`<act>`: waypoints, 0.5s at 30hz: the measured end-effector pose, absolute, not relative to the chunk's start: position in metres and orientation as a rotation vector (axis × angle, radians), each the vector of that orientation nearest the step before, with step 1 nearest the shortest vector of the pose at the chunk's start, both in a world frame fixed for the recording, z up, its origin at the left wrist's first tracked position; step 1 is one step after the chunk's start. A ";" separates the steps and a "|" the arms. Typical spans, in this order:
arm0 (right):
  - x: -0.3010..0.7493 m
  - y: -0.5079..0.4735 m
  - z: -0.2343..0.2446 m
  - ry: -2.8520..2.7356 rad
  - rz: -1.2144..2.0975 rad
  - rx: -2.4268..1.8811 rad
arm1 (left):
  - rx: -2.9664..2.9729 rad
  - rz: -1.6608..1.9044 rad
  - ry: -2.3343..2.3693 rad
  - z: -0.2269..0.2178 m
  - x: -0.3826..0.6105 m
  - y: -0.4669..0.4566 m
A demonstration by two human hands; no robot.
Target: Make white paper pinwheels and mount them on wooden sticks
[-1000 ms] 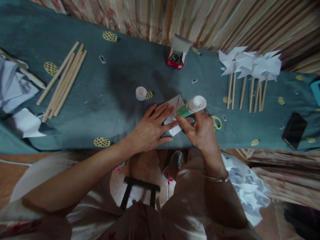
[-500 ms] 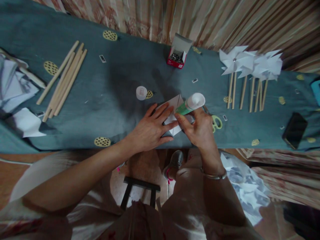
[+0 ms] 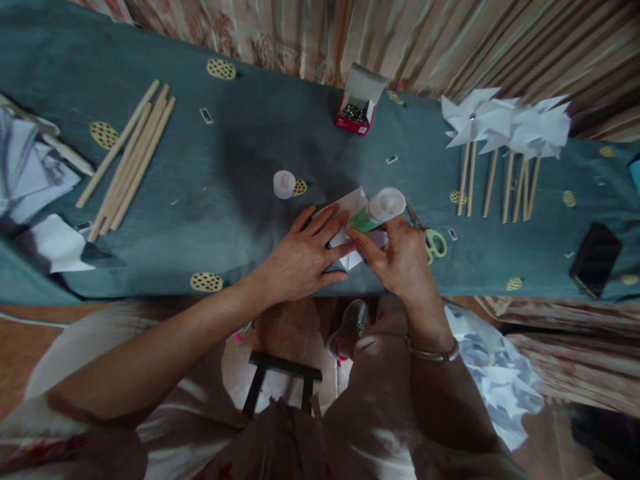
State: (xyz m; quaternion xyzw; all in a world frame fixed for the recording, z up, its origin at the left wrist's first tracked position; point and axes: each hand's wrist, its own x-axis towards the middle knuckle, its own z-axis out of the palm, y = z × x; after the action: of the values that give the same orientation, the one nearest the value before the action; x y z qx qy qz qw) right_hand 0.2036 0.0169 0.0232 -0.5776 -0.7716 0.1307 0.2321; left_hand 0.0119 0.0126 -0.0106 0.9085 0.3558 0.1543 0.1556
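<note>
Under my hands lies a piece of white paper (image 3: 356,259) with cut or folded lines, near the table's front edge. My left hand (image 3: 311,252) rests on it, fingers spread and pressing its left part down. A green and white glue stick (image 3: 377,209) is gripped in my right hand (image 3: 400,257), tilted with its lower end at the paper; the contact point is hidden by my fingers. The glue stick's white cap (image 3: 285,185) sits on the cloth beyond my left hand. Scissors with light green handles (image 3: 436,245) lie just right of my right hand, partly covered by it.
An open red box (image 3: 356,115) of small metal pins stands at the back. Wooden sticks (image 3: 133,163) and white paper pieces (image 3: 57,243) lie at left. Finished white paper pinwheels (image 3: 477,120) rest at right, near a black phone-like object (image 3: 596,260). A curtain (image 3: 300,40) borders the table.
The glue stick has shifted slightly left and tipped a little in my right hand. My left hand stays in place on the paper. The view has moved slightly.
</note>
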 end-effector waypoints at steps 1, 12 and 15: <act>0.204 0.016 0.023 -2.124 0.362 -1.587 | 2.603 0.445 1.017 -0.011 0.012 0.013; 0.213 0.014 0.019 -2.087 0.360 -1.622 | 2.599 0.436 1.011 -0.010 0.011 0.013; 0.214 0.015 0.018 -2.069 0.337 -1.623 | 2.600 0.441 1.014 -0.010 0.011 0.013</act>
State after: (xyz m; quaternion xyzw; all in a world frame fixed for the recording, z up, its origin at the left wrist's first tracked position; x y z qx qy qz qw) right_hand 0.2137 0.0155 0.0184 -0.5939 -0.7570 0.1235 0.2427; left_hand 0.0110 0.0129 -0.0102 0.9087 0.3545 0.1541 0.1576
